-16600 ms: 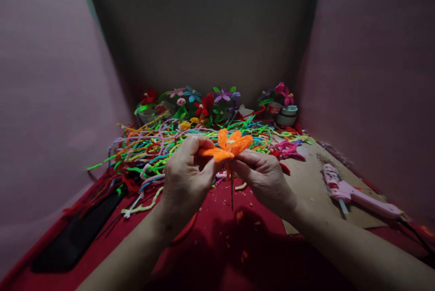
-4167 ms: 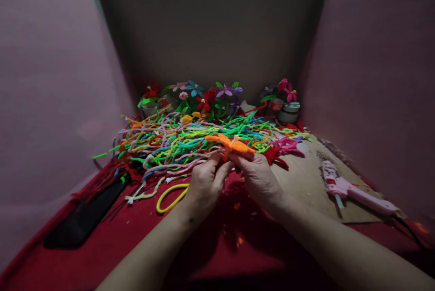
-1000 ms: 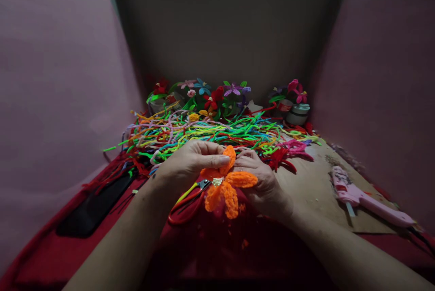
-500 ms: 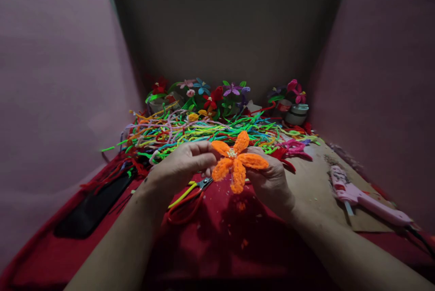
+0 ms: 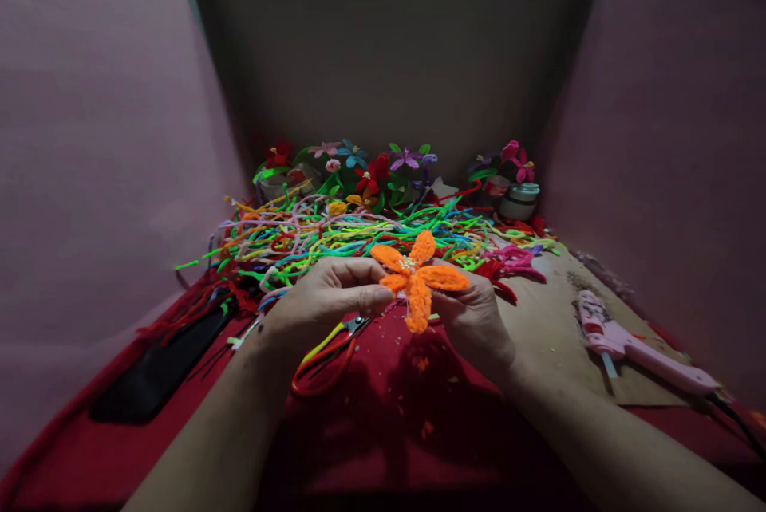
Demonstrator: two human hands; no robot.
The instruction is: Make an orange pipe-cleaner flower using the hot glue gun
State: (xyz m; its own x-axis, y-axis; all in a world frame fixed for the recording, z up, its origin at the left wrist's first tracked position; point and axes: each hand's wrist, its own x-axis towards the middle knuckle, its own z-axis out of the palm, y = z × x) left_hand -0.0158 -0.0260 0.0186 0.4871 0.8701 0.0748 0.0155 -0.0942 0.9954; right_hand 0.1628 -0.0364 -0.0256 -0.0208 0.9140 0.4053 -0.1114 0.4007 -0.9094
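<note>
One left hand (image 5: 326,290), one right hand (image 5: 475,320) and one orange flower (image 5: 417,277) bearing five petals (image 5: 418,311) are counted. From that flower, one pink glue gun (image 5: 634,345) is recorded past three o'clock, one pair of cutters (image 5: 331,347) between seven and eight, one flat black object (image 5: 149,376) at eight, one lidded jar (image 5: 518,203) at two. Tangled fuzzy stems (image 5: 341,235) cannot be counted.

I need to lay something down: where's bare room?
Barest: the brown board between the red petals and glue gun. Red cloth right of the cutters: open but flecked. Crowded: behind the orange flower, heaped with pipe cleaners.
</note>
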